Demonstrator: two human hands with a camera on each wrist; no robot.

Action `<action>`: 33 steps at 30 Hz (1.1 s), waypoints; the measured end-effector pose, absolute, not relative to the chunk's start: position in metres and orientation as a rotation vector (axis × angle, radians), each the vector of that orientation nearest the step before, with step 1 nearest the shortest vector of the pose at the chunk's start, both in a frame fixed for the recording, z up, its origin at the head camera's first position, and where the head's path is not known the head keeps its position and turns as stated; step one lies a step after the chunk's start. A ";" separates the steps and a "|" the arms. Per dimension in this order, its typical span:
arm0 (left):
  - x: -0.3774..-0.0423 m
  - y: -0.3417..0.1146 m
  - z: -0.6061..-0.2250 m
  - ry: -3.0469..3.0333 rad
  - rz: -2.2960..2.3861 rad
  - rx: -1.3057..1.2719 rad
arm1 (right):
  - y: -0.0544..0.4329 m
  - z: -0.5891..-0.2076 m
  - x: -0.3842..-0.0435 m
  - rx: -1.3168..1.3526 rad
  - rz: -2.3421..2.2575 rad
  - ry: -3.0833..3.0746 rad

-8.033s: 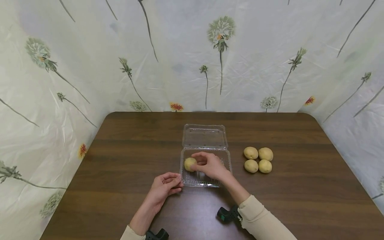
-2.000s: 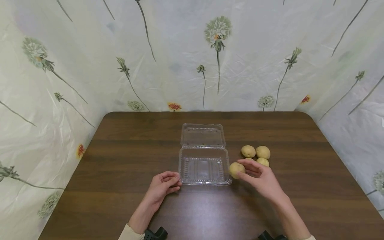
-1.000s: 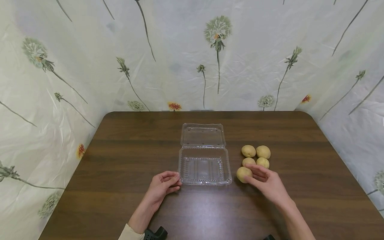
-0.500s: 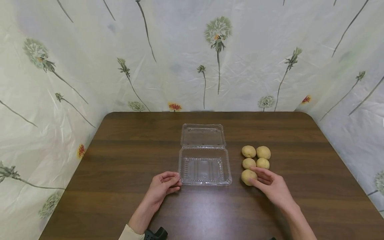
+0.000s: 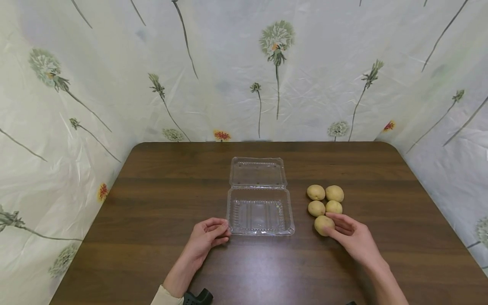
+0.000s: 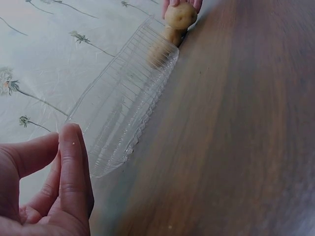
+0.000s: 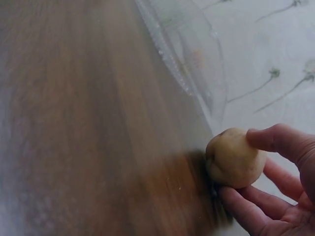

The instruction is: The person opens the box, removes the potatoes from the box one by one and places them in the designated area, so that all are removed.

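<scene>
A clear plastic clamshell container (image 5: 261,212) lies unfolded mid-table, its lid (image 5: 257,171) laid back toward the wall; no potato is inside. My left hand (image 5: 206,237) pinches the rim at the container's near left corner, thumb against the fingers in the left wrist view. My right hand (image 5: 354,239) grips a yellow potato (image 5: 324,225) between thumb and fingers, right of the container. In the right wrist view this potato (image 7: 235,158) is low over the wood; whether it touches the table I cannot tell. Just beyond it sit several more potatoes, among them a near left one (image 5: 316,208).
The brown wooden table (image 5: 171,182) ends at a dandelion-print cloth (image 5: 228,84) hung behind and at both sides. Behind the held potato, the loose potatoes stand in two close rows. A black wrist camera (image 5: 198,297) sits at the left wrist.
Eight seconds ago my right hand held a potato inside the container. That hand has since carried a potato out past the right rim to the near side of the others. My left hand stays put.
</scene>
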State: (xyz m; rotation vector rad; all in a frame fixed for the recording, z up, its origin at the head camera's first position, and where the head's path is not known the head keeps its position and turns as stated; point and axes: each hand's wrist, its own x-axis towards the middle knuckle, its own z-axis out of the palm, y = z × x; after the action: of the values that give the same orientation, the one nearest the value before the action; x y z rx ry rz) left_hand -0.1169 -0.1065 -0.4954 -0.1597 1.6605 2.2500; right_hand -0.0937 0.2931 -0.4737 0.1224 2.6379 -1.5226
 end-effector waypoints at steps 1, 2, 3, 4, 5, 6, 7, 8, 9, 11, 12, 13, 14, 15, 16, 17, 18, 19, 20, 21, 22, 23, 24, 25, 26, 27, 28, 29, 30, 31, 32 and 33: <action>-0.117 -0.106 -0.495 1.661 2.249 -0.160 | 0.294 -0.474 -0.093 0.124 -1.519 2.637; -0.117 -0.106 -0.495 1.661 2.248 -0.160 | 0.294 -0.474 -0.093 0.127 -1.515 2.638; -0.117 -0.106 -0.496 1.663 2.247 -0.160 | 0.294 -0.474 -0.093 0.128 -1.514 2.641; -0.117 -0.106 -0.496 1.662 2.247 -0.161 | 0.294 -0.473 -0.093 0.126 -1.513 2.645; -0.117 -0.106 -0.496 1.663 2.247 -0.161 | 0.294 -0.473 -0.093 0.118 -1.510 2.656; -0.117 -0.106 -0.496 1.664 2.246 -0.162 | 0.294 -0.473 -0.093 0.114 -1.505 2.669; -0.117 -0.106 -0.496 1.665 2.245 -0.163 | 0.294 -0.473 -0.093 0.103 -1.496 2.687; -0.117 -0.106 -0.495 1.666 2.245 -0.164 | 0.294 -0.473 -0.093 0.096 -1.486 2.705; -0.116 -0.106 -0.495 1.666 2.245 -0.165 | 0.294 -0.473 -0.093 0.087 -1.473 2.725; -0.116 -0.106 -0.495 1.668 2.244 -0.166 | 0.294 -0.472 -0.093 0.076 -1.447 2.758; -0.116 -0.106 -0.495 1.666 2.244 -0.165 | 0.294 -0.472 -0.093 0.076 -1.434 2.771; -0.116 -0.106 -0.495 1.665 2.244 -0.165 | 0.294 -0.473 -0.093 0.071 -1.420 2.783; -0.116 -0.106 -0.495 1.663 2.244 -0.165 | 0.294 -0.473 -0.093 0.071 -1.411 2.792; -0.116 -0.106 -0.495 1.662 2.243 -0.163 | 0.294 -0.473 -0.093 0.076 -1.398 2.802; -0.116 -0.106 -0.495 1.663 2.242 -0.162 | 0.294 -0.473 -0.093 0.083 -1.389 2.811; -0.116 -0.106 -0.496 1.662 2.241 -0.161 | 0.294 -0.473 -0.093 0.085 -1.379 2.824; -0.116 -0.106 -0.496 1.662 2.240 -0.161 | 0.294 -0.473 -0.093 0.090 -1.365 2.837; -0.117 -0.106 -0.496 1.664 2.239 -0.160 | 0.294 -0.473 -0.093 0.093 -1.350 2.854; -0.117 -0.106 -0.496 1.666 2.238 -0.161 | 0.295 -0.473 -0.094 0.100 -1.336 2.870; -0.117 -0.107 -0.497 1.667 2.238 -0.161 | 0.295 -0.473 -0.094 0.106 -1.323 2.885; -0.117 -0.107 -0.497 1.668 2.238 -0.161 | 0.295 -0.473 -0.094 0.109 -1.313 2.899; -0.117 -0.107 -0.497 1.669 2.238 -0.163 | 0.296 -0.473 -0.094 0.109 -1.302 2.913; -0.117 -0.107 -0.497 1.670 2.239 -0.163 | 0.296 -0.473 -0.094 0.110 -1.290 2.924; -0.117 -0.107 -0.496 1.670 2.239 -0.163 | 0.297 -0.473 -0.094 0.111 -1.278 2.939; -0.117 -0.107 -0.496 1.669 2.240 -0.164 | 0.297 -0.472 -0.094 0.114 -1.269 2.949; -0.117 -0.107 -0.496 1.670 2.241 -0.165 | 0.298 -0.472 -0.093 0.121 -1.262 2.959; -0.117 -0.107 -0.496 1.671 2.240 -0.164 | 0.298 -0.471 -0.093 0.128 -1.252 2.973; -0.116 -0.107 -0.496 1.672 2.241 -0.165 | 0.299 -0.470 -0.092 0.140 -1.240 2.989; -0.116 -0.107 -0.496 1.674 2.241 -0.165 | 0.299 -0.468 -0.092 0.159 -1.230 3.008; -0.116 -0.107 -0.496 1.674 2.242 -0.166 | 0.298 -0.467 -0.091 0.183 -1.231 3.023; -0.116 -0.108 -0.496 1.674 2.244 -0.167 | 0.298 -0.465 -0.090 0.210 -1.237 3.031; -0.116 -0.108 -0.495 1.674 2.245 -0.167 | 0.297 -0.463 -0.089 0.245 -1.246 3.045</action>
State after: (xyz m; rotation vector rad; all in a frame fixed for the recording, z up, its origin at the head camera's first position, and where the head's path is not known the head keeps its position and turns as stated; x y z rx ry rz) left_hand -0.1158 -0.1077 -0.4954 -0.1669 1.6743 2.2454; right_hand -0.0889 0.2968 -0.4631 0.2447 3.0445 -1.2459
